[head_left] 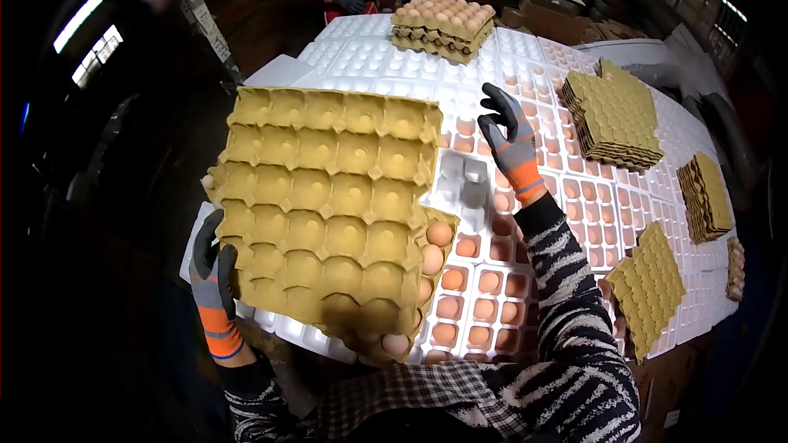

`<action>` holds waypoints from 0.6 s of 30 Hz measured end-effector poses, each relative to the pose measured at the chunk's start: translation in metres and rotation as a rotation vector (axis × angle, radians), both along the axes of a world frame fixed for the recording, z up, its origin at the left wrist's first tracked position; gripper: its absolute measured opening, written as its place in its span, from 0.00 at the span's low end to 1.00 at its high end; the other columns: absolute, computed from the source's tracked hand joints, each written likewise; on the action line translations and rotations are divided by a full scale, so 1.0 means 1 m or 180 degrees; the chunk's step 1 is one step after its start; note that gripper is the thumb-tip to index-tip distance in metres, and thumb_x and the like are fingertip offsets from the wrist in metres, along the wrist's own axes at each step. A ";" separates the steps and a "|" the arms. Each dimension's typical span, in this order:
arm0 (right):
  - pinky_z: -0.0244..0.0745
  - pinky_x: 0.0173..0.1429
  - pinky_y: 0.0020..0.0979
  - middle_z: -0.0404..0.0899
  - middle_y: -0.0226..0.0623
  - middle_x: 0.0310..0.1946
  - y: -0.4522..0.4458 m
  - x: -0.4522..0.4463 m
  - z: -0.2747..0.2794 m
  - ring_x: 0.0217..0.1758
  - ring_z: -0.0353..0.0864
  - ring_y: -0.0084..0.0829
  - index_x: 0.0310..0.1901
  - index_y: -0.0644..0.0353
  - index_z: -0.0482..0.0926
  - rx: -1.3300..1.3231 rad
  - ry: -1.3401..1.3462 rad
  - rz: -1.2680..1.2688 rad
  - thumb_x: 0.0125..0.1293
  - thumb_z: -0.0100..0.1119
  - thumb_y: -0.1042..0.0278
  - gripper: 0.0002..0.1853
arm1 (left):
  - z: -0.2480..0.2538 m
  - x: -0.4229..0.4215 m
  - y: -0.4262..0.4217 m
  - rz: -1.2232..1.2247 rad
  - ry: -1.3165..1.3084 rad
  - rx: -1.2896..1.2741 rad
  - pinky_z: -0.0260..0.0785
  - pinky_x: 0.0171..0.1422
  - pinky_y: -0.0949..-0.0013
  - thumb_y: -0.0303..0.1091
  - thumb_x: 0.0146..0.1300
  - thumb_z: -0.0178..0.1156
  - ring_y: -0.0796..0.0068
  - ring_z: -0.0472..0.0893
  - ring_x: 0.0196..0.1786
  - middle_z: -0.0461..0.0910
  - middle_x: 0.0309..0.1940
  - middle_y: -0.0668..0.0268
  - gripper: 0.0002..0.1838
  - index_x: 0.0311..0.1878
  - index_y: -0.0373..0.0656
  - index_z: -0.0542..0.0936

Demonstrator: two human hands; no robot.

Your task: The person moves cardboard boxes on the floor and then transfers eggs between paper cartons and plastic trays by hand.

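**Yellow-brown moulded-pulp egg tray [328, 197], square and dimpled, over a tray of eggs**

Location: near side of the work area, left of centre, face up and slightly skewed over a second pulp tray [448, 221] with brown eggs [431, 259] showing at its right and lower edges.

Left hand [215, 271], in a grey-and-orange glove with dark fingers: closed about the upper tray's left edge, low down. Whether the fingers also took in the lower tray could not be told.

Right hand [510, 135], matching glove: raised, fingers loosely curved, thumb apart, nothing in hold.

Handling, as judged: upper tray light, semi-stiff, rough rather than slippery, apt to flex if held on one side only; best taken by two opposite rims. Eggs fragile; lower tray heavier, wanting level support from beneath.

Edges and room: the upper tray's right edge lay close beside the exposed eggs, so sideways sliding seemed risky; straight up seemed the roomier way. White plastic-looking cell trays [470, 289], many cells holding eggs, lay between it and the right hand.

Also present: a stack of yellow-brown pulp trays [616, 119], farther right; an egg-topped tray stack [443, 37], far side.
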State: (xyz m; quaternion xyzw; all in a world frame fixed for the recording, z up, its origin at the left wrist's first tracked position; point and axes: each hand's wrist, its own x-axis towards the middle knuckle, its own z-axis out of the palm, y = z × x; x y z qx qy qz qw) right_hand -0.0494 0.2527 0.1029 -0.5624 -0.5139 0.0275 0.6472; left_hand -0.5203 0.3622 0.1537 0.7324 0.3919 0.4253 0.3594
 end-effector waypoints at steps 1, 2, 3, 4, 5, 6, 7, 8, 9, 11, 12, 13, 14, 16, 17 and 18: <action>0.79 0.61 0.35 0.74 0.44 0.64 -0.026 -0.017 0.021 0.61 0.79 0.37 0.69 0.60 0.71 0.0224 -0.0527 -0.0256 0.62 0.64 0.77 0.31 | 0.008 0.015 -0.005 0.0024 0.0095 0.0183 0.68 0.68 0.64 0.27 0.67 0.53 0.63 0.77 0.63 0.75 0.65 0.53 0.24 0.67 0.31 0.72; 0.76 0.65 0.39 0.72 0.47 0.67 -0.054 -0.040 0.043 0.63 0.78 0.44 0.69 0.60 0.70 0.0385 -0.0920 -0.0212 0.58 0.69 0.74 0.35 | 0.007 0.031 -0.005 -0.0119 -0.0037 0.0315 0.66 0.70 0.63 0.28 0.67 0.53 0.63 0.75 0.64 0.74 0.65 0.53 0.25 0.67 0.31 0.71; 0.72 0.69 0.47 0.70 0.48 0.68 -0.081 -0.060 0.059 0.65 0.75 0.51 0.69 0.57 0.71 0.0517 -0.1383 0.0009 0.54 0.74 0.68 0.38 | 0.004 0.047 -0.005 -0.0283 -0.0179 0.0437 0.63 0.72 0.62 0.30 0.68 0.52 0.63 0.74 0.66 0.73 0.65 0.53 0.26 0.68 0.31 0.70; 0.66 0.72 0.51 0.70 0.47 0.69 -0.102 -0.087 0.078 0.70 0.71 0.53 0.68 0.51 0.73 0.0477 -0.1989 0.0052 0.54 0.76 0.58 0.38 | 0.001 0.065 -0.009 -0.0462 -0.0476 0.0147 0.59 0.74 0.61 0.32 0.67 0.53 0.62 0.71 0.67 0.72 0.65 0.52 0.28 0.69 0.33 0.67; 0.64 0.74 0.52 0.70 0.43 0.70 -0.126 -0.110 0.093 0.73 0.68 0.50 0.67 0.45 0.75 -0.0290 -0.2609 -0.0017 0.54 0.72 0.48 0.37 | -0.013 0.076 -0.002 -0.0534 -0.0021 0.0700 0.60 0.74 0.60 0.33 0.67 0.53 0.61 0.72 0.67 0.72 0.65 0.53 0.29 0.70 0.33 0.66; 0.62 0.75 0.52 0.70 0.40 0.70 -0.142 -0.127 0.097 0.73 0.68 0.47 0.66 0.38 0.76 -0.0935 -0.3337 -0.0130 0.55 0.68 0.46 0.34 | -0.014 0.097 -0.010 -0.0688 -0.0388 0.0438 0.61 0.74 0.60 0.33 0.68 0.53 0.61 0.72 0.67 0.71 0.65 0.53 0.29 0.70 0.33 0.65; 0.61 0.76 0.54 0.71 0.38 0.68 -0.156 -0.137 0.096 0.71 0.69 0.44 0.65 0.35 0.76 -0.1214 -0.3141 -0.0164 0.59 0.64 0.53 0.29 | -0.012 0.117 -0.023 -0.0845 -0.0738 0.0142 0.61 0.73 0.61 0.33 0.68 0.52 0.61 0.72 0.67 0.71 0.65 0.52 0.29 0.70 0.32 0.65; 0.61 0.76 0.53 0.72 0.38 0.67 -0.171 -0.137 0.094 0.71 0.69 0.44 0.65 0.35 0.76 -0.1439 -0.3301 -0.0635 0.60 0.62 0.57 0.28 | -0.013 0.131 -0.033 -0.1041 -0.0780 0.0074 0.61 0.73 0.61 0.33 0.68 0.52 0.61 0.72 0.67 0.71 0.65 0.52 0.29 0.70 0.32 0.65; 0.61 0.76 0.53 0.72 0.37 0.67 -0.184 -0.133 0.092 0.71 0.70 0.44 0.64 0.34 0.77 -0.1639 -0.3466 -0.1100 0.61 0.60 0.61 0.27 | -0.012 0.143 -0.042 -0.1351 -0.0930 -0.0199 0.61 0.74 0.61 0.33 0.69 0.53 0.61 0.72 0.67 0.71 0.66 0.52 0.29 0.71 0.32 0.65; 0.65 0.73 0.51 0.73 0.37 0.65 -0.218 -0.127 0.087 0.66 0.73 0.44 0.63 0.34 0.78 -0.1799 -0.3226 -0.1363 0.59 0.60 0.67 0.28 | -0.015 0.165 -0.064 -0.1795 -0.1133 -0.0657 0.60 0.75 0.61 0.33 0.69 0.55 0.62 0.71 0.68 0.69 0.68 0.51 0.31 0.73 0.32 0.62; 0.67 0.72 0.49 0.74 0.37 0.63 -0.237 -0.125 0.084 0.65 0.73 0.45 0.60 0.34 0.80 -0.1849 -0.3195 -0.1524 0.58 0.60 0.69 0.26 | -0.013 0.175 -0.074 -0.2019 -0.0829 -0.0649 0.58 0.76 0.62 0.34 0.69 0.55 0.62 0.69 0.70 0.67 0.70 0.51 0.32 0.74 0.33 0.61; 0.68 0.70 0.48 0.75 0.37 0.62 -0.256 -0.125 0.081 0.63 0.74 0.45 0.57 0.34 0.82 -0.1883 -0.3153 -0.1671 0.57 0.61 0.70 0.25 | -0.011 0.182 -0.081 -0.2224 -0.0512 -0.0623 0.57 0.77 0.62 0.35 0.69 0.56 0.62 0.67 0.73 0.66 0.71 0.51 0.34 0.76 0.34 0.59; 0.69 0.69 0.47 0.76 0.38 0.61 -0.276 -0.123 0.079 0.63 0.74 0.46 0.53 0.36 0.84 -0.1902 -0.3027 -0.1928 0.55 0.63 0.71 0.23 | -0.009 0.189 -0.084 -0.2644 -0.0486 -0.0618 0.56 0.78 0.63 0.37 0.70 0.57 0.60 0.63 0.76 0.61 0.75 0.53 0.37 0.78 0.36 0.57; 0.70 0.67 0.45 0.78 0.39 0.58 -0.321 -0.115 0.070 0.63 0.73 0.47 0.47 0.38 0.87 -0.1973 -0.2920 -0.2480 0.51 0.66 0.73 0.21 | 0.005 0.189 -0.095 -0.3238 -0.0313 -0.0617 0.56 0.78 0.60 0.41 0.70 0.58 0.60 0.62 0.77 0.59 0.77 0.56 0.38 0.79 0.39 0.56; 0.70 0.67 0.45 0.78 0.39 0.58 -0.347 -0.109 0.065 0.64 0.73 0.48 0.45 0.40 0.87 -0.2028 -0.2949 -0.2773 0.48 0.67 0.74 0.21 | 0.007 0.189 -0.102 -0.3423 -0.0596 -0.0769 0.57 0.78 0.59 0.42 0.70 0.59 0.60 0.62 0.77 0.58 0.78 0.56 0.39 0.79 0.40 0.56; 0.69 0.67 0.46 0.78 0.39 0.58 -0.374 -0.105 0.063 0.64 0.72 0.49 0.45 0.41 0.87 -0.2102 -0.2852 -0.3019 0.47 0.67 0.76 0.22 | 0.011 0.187 -0.100 -0.3283 -0.0408 -0.0600 0.57 0.78 0.57 0.43 0.70 0.59 0.61 0.62 0.77 0.59 0.77 0.56 0.38 0.79 0.40 0.57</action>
